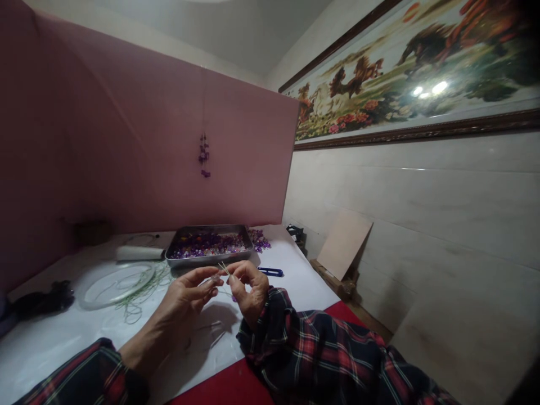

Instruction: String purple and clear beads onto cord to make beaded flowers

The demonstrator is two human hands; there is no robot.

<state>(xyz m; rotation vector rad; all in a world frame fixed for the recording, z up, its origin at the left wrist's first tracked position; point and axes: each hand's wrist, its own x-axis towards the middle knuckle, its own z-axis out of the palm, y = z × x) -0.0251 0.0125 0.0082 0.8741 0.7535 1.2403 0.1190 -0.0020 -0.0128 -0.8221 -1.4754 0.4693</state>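
One white tabletop (291,289) here, with one metal tray (198,262) full of mostly purple beads (211,245), way too many to count. Just in front, two hands: the left hand (185,289) pinches one tiny clear, shiny bead (216,279), the right hand (251,289) pinches skinny pale-green cord (225,268), two ends poking up between them.

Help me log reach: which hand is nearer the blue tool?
Right: the right hand is just left of the blue tool; the left hand is farther left.
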